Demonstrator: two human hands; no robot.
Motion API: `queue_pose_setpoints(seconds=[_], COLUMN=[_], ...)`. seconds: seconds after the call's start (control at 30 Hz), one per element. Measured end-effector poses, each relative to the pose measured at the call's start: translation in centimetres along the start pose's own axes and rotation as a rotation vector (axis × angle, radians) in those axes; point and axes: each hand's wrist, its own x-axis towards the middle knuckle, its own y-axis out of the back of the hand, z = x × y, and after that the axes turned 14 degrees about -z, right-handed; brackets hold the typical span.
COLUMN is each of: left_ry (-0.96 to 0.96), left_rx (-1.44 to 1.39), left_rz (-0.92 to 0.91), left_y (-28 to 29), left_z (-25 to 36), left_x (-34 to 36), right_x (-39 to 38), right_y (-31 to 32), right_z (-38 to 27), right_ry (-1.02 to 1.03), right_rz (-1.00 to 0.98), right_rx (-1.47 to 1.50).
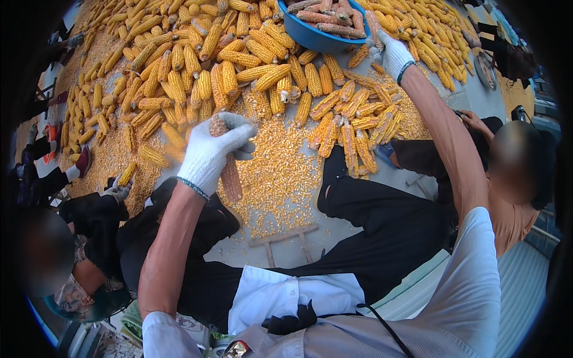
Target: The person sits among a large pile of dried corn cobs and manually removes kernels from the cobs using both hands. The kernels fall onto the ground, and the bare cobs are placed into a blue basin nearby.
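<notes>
My left hand (218, 146), in a white knitted glove, is closed around a bare reddish corn cob (231, 179); the cob sticks out above and below the fist. My right hand (394, 55), also gloved, is stretched out to the right rim of a blue basin (316, 40). Its fingers are closed on another stripped corn cob (373, 27), held upright beside the rim. Several bare cobs (334, 18) fill the basin. Below it lie partly stripped ears of corn (355, 113) in a loose heap.
A wide pile of yellow corn ears (179, 71) spreads across the far side. Loose kernels (280, 173) cover the floor between my legs, near a small wooden stool (285, 235). One person (95, 238) sits at the left with an ear in hand, another (507, 197) at the right.
</notes>
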Motion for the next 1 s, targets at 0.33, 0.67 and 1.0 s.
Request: queue_pose_setpoints(seconds=[0.33,0.67,1.0], left_ry=[0.034,0.08,0.087], left_rx=[-0.037,-0.031,-0.038], left_rz=[-0.005,0.012,0.012], left_y=[0.3,0.4,0.6], left_z=[-0.7,-1.1,-1.4], left_x=[0.2,0.2,0.8], right_x=[-2.5,-8.7,-5.0], right_y=[1.8,5.4,2.3], right_z=[6.2,19.0,23.5], right_ry=[-0.113,-0.449,-0.641], right_rz=[-0.075,-0.502,-0.299], right_rx=[-0.731,-1.466,-1.553])
